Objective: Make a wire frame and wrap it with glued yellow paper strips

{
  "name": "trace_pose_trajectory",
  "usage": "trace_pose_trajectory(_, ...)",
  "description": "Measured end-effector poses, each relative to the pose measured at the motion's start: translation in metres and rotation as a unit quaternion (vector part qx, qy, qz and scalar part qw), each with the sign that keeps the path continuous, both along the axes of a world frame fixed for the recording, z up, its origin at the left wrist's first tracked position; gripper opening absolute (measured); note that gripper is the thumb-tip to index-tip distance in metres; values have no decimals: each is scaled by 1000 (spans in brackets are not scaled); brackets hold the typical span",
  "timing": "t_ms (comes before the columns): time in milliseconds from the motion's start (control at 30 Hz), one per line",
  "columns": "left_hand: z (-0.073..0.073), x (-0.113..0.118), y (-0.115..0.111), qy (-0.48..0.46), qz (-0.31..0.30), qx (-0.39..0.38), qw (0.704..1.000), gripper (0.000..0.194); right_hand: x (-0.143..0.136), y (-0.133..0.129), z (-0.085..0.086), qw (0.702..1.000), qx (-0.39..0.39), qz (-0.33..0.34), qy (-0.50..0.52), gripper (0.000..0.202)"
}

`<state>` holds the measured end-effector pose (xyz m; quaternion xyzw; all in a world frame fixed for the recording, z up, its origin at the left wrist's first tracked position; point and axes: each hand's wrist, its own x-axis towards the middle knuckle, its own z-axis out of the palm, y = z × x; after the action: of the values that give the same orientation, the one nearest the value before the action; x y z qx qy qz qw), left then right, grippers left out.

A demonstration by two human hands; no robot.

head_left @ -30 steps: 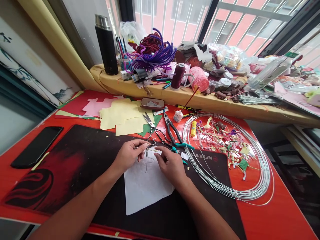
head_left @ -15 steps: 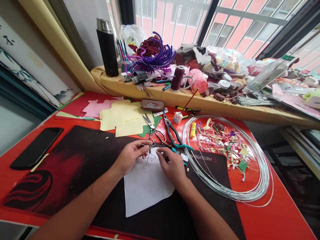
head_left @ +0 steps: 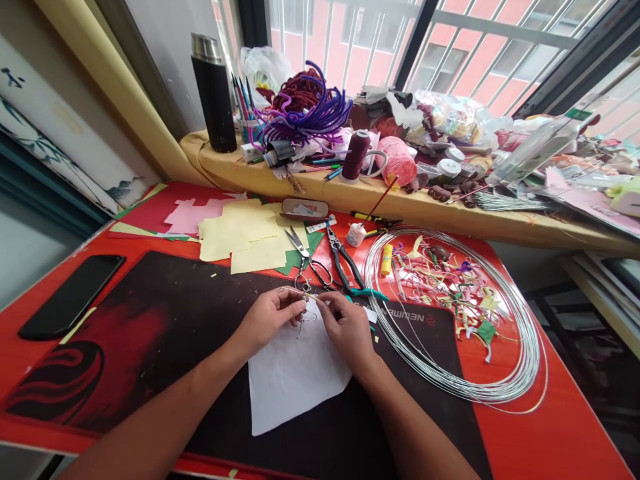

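Over a white sheet of paper (head_left: 297,393), my left hand (head_left: 273,319) pinches a small bent wire piece (head_left: 300,321) with thin loops hanging below the fingers. My right hand (head_left: 345,327) is closed at the other side, thumb and forefinger pinching a thin pale strip or wire end (head_left: 313,296) that meets the piece. The fingertips of both hands are close together. Just beyond them lie scissors (head_left: 306,257) with open blades and pliers (head_left: 345,263) with black and teal handles. Fine detail between the fingers is too small to make out.
A large coil of silver wire (head_left: 530,360) lies right, around coloured scraps (head_left: 450,280) and a yellow glue stick (head_left: 387,260). Yellow paper (head_left: 240,230) lies behind the black mat (head_left: 165,320). A phone (head_left: 73,297) rests left. A black flask (head_left: 214,100) stands on the cluttered sill.
My right fingertips have moved slightly up and left, closer to my left fingertips. The wire piece has turned a little; its dangling end now sits slightly further right.
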<state>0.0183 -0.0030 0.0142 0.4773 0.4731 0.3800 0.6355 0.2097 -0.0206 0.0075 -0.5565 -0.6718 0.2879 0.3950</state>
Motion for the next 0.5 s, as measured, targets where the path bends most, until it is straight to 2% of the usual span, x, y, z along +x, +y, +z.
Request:
trace_pose_trajectory(233, 0, -4, 0, -3, 12, 1, 1000, 29, 2, 0, 1, 1000, -2, 7, -9, 26)
trace_pose_trajectory(500, 6, -2, 0, -35, 20, -34, 999, 32, 1, 0, 2, 1000, 1, 2, -19, 18)
